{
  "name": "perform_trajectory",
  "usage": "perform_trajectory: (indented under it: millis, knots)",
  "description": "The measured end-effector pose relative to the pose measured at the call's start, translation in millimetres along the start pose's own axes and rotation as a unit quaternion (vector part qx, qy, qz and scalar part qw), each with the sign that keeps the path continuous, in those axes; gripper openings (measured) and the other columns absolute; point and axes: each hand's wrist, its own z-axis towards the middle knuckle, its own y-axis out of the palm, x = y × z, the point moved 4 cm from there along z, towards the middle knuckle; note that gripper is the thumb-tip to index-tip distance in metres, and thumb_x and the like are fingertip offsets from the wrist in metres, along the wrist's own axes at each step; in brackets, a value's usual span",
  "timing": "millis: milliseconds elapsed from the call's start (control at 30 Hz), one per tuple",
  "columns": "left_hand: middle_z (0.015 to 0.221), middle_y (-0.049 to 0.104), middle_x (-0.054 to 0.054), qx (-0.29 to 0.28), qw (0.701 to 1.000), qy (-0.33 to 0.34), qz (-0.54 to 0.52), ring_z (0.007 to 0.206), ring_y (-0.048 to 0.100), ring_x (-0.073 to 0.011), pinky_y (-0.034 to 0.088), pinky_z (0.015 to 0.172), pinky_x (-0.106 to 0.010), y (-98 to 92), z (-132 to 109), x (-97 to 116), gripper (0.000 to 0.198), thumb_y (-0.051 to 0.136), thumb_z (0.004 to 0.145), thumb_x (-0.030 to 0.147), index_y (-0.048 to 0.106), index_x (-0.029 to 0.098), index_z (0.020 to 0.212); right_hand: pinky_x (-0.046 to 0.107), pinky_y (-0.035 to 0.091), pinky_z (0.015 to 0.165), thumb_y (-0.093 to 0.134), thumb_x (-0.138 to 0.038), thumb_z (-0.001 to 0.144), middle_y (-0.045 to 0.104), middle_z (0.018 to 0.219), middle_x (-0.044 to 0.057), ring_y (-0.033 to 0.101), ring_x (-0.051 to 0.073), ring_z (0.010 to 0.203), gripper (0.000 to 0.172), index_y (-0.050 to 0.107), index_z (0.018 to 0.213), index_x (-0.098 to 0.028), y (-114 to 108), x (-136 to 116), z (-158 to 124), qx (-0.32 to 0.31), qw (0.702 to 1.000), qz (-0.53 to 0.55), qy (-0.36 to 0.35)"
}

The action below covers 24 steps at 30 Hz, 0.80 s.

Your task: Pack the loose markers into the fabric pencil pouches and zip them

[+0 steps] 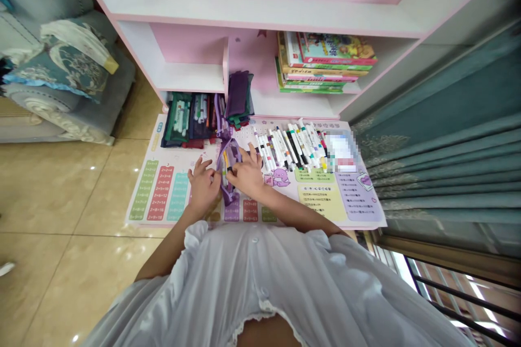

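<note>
Between the two hands sits a purple pouch (228,169), lying open on the tabletop (171,195), which is covered by a printed chart mat. Left hand (203,184) is curled against the pouch's left edge, fingers bent and pinching the fabric there. Right hand (247,172) is on the pouch's right side, fingers partly folded with the tips at the opening, around what looks like a pen or two poking in; can't tell exactly how many.

Just beyond the right hand and off to its right is a big row of markers (291,143) laid side by side, caps mostly pointing away. Beyond the left hand is a bunch of more pouches (187,122), green and dark ones, lying flat, plus a purple stack (238,98) standing against the shelf. Farther past the right hand, a pile of books (321,62) sits on the pink shelf.
</note>
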Motion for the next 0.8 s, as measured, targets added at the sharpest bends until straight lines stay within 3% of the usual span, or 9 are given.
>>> perform_trajectory:
  millis: [333,533,700,800]
  knots:
    - [0.131,0.062,-0.011,0.003,1.0,-0.001,-0.005,0.141,0.036,-0.0316,0.025,0.11,-0.065,0.2,-0.5,0.3,0.027,0.045,0.086,0.029,0.062,0.019,0.066,0.068,0.016,0.11,0.062,-0.034,0.082,0.039,0.151,0.013,0.011,0.042,0.146,0.022,0.076,0.087,-0.018,16.5,2.3,21.0,-0.02,0.999,-0.035,0.004]
    - [0.131,0.062,-0.01,0.004,1.0,0.001,-0.004,0.141,0.036,-0.0317,0.025,0.11,-0.065,1.6,-0.3,-3.2,0.027,0.045,0.087,0.03,0.064,0.02,0.069,0.063,0.019,0.111,0.061,-0.038,0.083,0.044,0.148,0.01,0.015,0.039,0.146,0.022,0.075,0.082,-0.02,12.5,9.4,19.5,0.014,1.0,-0.005,0.011]
    - [0.131,0.062,-0.01,0.0,1.0,-0.005,-0.001,0.141,0.036,-0.0312,0.026,0.11,-0.065,0.5,-0.8,-3.9,0.026,0.046,0.087,0.029,0.063,0.02,0.069,0.062,0.02,0.111,0.052,-0.037,0.089,0.045,0.146,0.011,0.015,0.039,0.146,0.028,0.074,0.084,-0.019,-8.4,49.7,26.3,0.129,0.987,-0.049,0.079]
    - [0.131,0.062,-0.011,-0.001,1.0,-0.01,-0.001,0.141,0.036,-0.0311,0.026,0.11,-0.064,-1.0,-0.9,-3.3,0.027,0.046,0.087,0.028,0.062,0.02,0.067,0.066,0.02,0.109,0.057,-0.033,0.086,0.041,0.148,0.014,0.013,0.043,0.145,0.023,0.073,0.091,-0.017,-11.0,78.4,33.4,0.129,0.979,-0.099,0.126]
